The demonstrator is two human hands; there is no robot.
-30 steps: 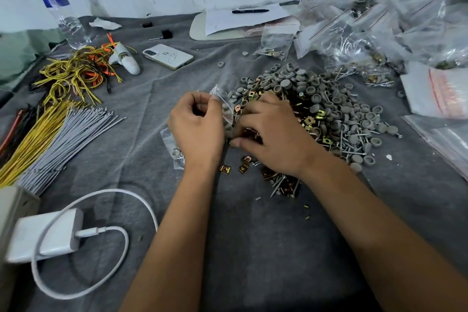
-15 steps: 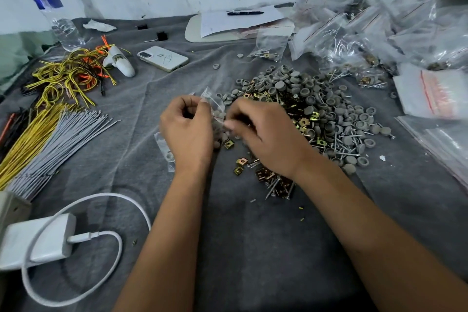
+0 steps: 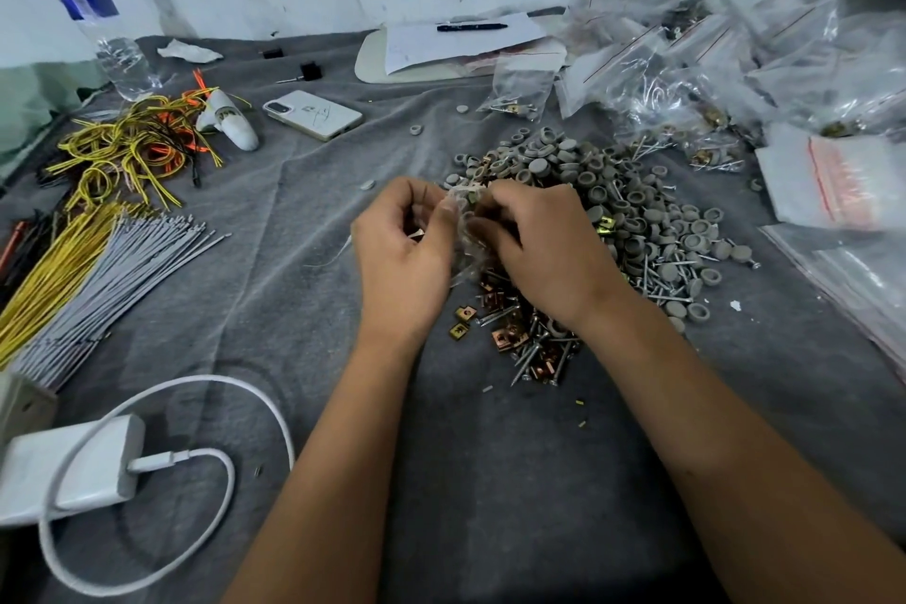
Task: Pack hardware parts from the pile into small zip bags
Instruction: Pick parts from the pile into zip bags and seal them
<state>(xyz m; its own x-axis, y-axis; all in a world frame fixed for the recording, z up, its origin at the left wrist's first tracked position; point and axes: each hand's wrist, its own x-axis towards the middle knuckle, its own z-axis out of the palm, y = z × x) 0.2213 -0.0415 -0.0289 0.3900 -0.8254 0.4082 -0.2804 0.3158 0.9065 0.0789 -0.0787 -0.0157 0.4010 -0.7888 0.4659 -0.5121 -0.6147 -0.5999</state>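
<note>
1. The left hand [image 3: 402, 255] is curled, thumb and fingers pinching one side of a small clear bag [image 3: 463, 231] at its mouth; the right hand [image 3: 544, 250] is closed on the bag's other side, fingertips pressed into the film. Whether the right hand also holds a part, I cannot tell.
2. The bag hangs between the two hands, just above the grey cloth on the counter [image 3: 490, 481], at the near-left edge of the pile [image 3: 613, 221].
3. The bag is thin, soft film: nearly weightless, crumpling readily, and likely slick. It looks best held at the stiffer zip strip along the mouth, one pinch on each lip, so the opening stays wide.
4. The pile mixes three kinds of part. Grey caps [image 3: 554, 157] look light, rounded and easy to roll; they should be taken by the rim or scooped up several at once.
5. Brass clips [image 3: 463, 313] are small, stiff, flat and sharp-edged; a fingertip pinch across the flat faces suits them.
6. Screws [image 3: 527, 356] are hard and heavier for their size, with points that could pierce the film; better dropped in head first than pushed.
7. Once loaded, the bag will sag from the bottom, so a hand under it while sealing seems wise.
8. Filled bags [image 3: 711, 59] lie far right.
</note>
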